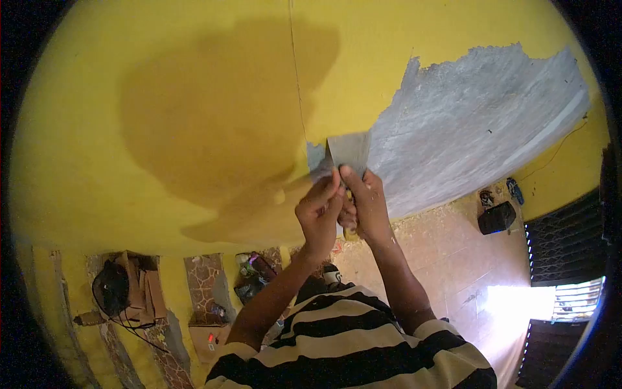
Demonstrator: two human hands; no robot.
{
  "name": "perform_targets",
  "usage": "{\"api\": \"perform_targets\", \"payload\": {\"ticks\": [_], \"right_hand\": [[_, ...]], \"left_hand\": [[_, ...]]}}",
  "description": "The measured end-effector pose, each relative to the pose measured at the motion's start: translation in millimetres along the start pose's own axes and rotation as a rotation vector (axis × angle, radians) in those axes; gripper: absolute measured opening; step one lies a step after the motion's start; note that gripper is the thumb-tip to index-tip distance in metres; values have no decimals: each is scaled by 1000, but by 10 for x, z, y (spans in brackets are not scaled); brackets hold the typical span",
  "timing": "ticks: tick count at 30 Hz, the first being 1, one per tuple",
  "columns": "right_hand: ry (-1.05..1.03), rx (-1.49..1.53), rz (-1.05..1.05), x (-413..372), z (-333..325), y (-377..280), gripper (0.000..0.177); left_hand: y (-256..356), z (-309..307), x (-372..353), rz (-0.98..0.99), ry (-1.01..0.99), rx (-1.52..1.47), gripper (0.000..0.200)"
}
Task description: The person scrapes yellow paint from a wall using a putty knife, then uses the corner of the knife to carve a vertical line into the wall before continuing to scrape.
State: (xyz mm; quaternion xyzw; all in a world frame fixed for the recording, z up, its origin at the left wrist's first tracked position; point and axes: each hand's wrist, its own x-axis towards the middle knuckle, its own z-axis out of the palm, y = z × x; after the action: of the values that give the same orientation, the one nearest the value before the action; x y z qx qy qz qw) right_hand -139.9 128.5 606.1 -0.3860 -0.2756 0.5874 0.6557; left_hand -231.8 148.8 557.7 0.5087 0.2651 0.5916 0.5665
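Observation:
A yellow painted wall fills the upper view, with a large grey bare patch on its right. My right hand is wrapped round a scraper, whose wide metal blade lies against the wall at the patch's left edge. Part of its yellow handle shows below the fingers. Beside it, my left hand is closed with its fingertips at the base of the blade; whether it grips the scraper is hard to tell. A small grey spot shows just left of the blade.
A thin crack runs down the wall. Below left are a black fan-like object, a cardboard box and plastic bags. A black box-shaped object sits on the tiled floor. Dark grilles are at far right.

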Motion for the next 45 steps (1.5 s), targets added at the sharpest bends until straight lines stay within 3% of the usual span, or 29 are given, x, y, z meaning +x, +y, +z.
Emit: {"api": "perform_targets", "payload": {"ticks": [3,5,6,8,13,15,19,29,31,32,34,35,37,38,45], "right_hand": [[48,4,146,-66,-251,287,21],[23,11,114,-36,-234,282,21],[18,22,117,-26,-157,205,21],[-7,32,70,-46,-114,218,21],[19,92,105,-72,-155,367,21],[53,80,122,-105,-157,451,20],[88,85,178,-128,-118,385,21],[10,163,99,-174,-64,368,18],[32,161,57,-214,31,377,18],[69,119,-31,-220,66,418,20],[59,66,-99,-181,25,477,24],[58,71,-101,-155,45,447,24],[56,69,-27,-121,105,360,24],[136,4,-64,-140,151,350,22],[170,-253,-132,-115,-8,474,28]], "left_hand": [[-295,-161,-224,-33,3,39,33],[-447,-221,-233,68,-14,84,33],[-151,-120,-204,-19,15,0,33],[-38,-117,-120,-11,-17,50,32],[-110,-203,-192,-34,-15,25,28],[-186,-272,-241,50,-5,95,27],[-61,-273,-193,-109,-47,87,29],[-111,-280,-236,16,-75,-12,37],[18,-157,-195,-166,163,-245,33],[28,-202,-158,-161,155,-242,33],[33,-328,-74,-499,-94,-120,40],[142,-280,-16,-498,-95,-115,40],[457,-115,157,-558,-177,201,42],[480,-95,224,-461,-294,194,44],[272,-57,167,-354,-274,218,49]]}}
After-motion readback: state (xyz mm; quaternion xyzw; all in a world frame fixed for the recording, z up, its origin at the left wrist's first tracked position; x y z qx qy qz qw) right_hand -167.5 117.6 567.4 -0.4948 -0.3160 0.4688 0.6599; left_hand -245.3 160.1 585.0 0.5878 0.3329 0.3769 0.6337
